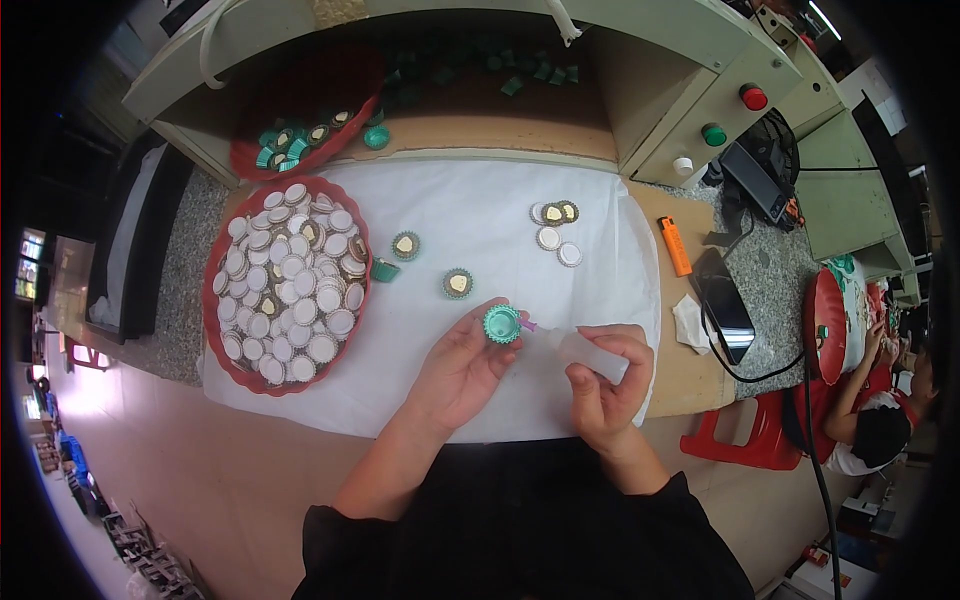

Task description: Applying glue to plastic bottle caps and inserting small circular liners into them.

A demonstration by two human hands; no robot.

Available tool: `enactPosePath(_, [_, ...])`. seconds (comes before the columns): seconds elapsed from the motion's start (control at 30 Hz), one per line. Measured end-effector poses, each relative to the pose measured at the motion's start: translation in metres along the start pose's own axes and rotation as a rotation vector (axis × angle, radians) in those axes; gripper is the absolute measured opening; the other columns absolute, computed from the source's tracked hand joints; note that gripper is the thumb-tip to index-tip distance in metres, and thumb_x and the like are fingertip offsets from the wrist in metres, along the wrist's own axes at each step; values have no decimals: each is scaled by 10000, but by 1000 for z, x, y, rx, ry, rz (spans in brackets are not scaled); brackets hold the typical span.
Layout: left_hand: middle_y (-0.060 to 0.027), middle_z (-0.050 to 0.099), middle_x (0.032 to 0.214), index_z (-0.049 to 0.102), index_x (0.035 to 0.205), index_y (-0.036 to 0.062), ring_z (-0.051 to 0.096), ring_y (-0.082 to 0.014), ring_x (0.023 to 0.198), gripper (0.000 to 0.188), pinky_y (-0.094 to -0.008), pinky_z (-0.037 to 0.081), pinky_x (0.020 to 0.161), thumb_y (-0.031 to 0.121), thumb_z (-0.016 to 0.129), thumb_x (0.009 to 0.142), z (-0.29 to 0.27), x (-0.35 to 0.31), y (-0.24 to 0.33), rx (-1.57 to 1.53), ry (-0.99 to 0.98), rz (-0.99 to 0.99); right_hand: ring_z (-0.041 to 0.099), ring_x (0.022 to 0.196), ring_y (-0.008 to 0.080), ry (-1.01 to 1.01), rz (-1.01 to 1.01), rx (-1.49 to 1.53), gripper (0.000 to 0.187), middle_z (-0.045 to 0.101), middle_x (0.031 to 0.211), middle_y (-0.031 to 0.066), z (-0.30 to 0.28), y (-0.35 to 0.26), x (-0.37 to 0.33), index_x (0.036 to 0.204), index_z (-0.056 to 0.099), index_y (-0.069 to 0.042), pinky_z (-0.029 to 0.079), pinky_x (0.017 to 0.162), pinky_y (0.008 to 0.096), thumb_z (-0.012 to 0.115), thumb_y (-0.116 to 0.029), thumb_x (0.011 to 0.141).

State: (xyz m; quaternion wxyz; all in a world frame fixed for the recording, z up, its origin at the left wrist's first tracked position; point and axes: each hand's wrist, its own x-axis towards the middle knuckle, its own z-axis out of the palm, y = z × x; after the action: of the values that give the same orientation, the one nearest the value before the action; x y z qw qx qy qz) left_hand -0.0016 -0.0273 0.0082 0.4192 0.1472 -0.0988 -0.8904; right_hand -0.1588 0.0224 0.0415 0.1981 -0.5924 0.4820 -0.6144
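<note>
My left hand [462, 362] pinches a small green fluted cup [502, 324], its hollow side facing up. My right hand [612, 385] is closed around a translucent squeeze bottle [590, 355], whose thin pink nozzle [528, 325] points left to the cup's rim. I cannot make out whether the tip touches it or if any liquid comes out. Beyond my left hand lies a green fluted piece with a gold heart-shaped centre [458, 283]. A similar gold-centred piece [405, 245] sits farther back, near a tipped green cup [384, 270].
A scalloped red tray [364, 290] heaped with white discs stands left. Behind it, another red tray [240, 165] holds green pieces beneath a shelf. White and gold-centred discs [569, 254] lie back right. An orange lighter [674, 246], phone [736, 325] and cable are farther right; another person sits beyond.
</note>
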Motion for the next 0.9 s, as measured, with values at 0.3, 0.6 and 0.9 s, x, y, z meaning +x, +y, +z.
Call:
enactPosePath(0.3, [-140, 483, 1116, 383, 1168, -2, 518, -180, 893, 354, -252, 447, 760, 179, 435, 868, -1, 1, 0, -16, -3, -17, 498, 775, 241, -73, -198, -149, 365, 527, 926, 135, 5, 2, 2, 962, 425, -31, 414, 664, 296, 666, -112, 699])
enactPosePath(0.6, [-140, 488, 1110, 381, 1172, -3, 518, -184, 897, 362, -253, 449, 762, 172, 447, 863, -1, 1, 0, -5, -10, -15, 495, 765, 238, -73, -190, -169, 368, 527, 928, 132, 6, 3, 4, 970, 423, -37, 415, 655, 293, 664, -102, 700])
enactPosePath(0.9, [-132, 492, 1108, 405, 1159, 11, 517, -186, 906, 346, -257, 447, 762, 172, 459, 857, -1, 1, 0, 14, -7, -4, 496, 749, 243, -77, -207, -207, 382, 535, 909, 131, 6, 2, 5, 978, 420, -40, 417, 645, 298, 669, -97, 694])
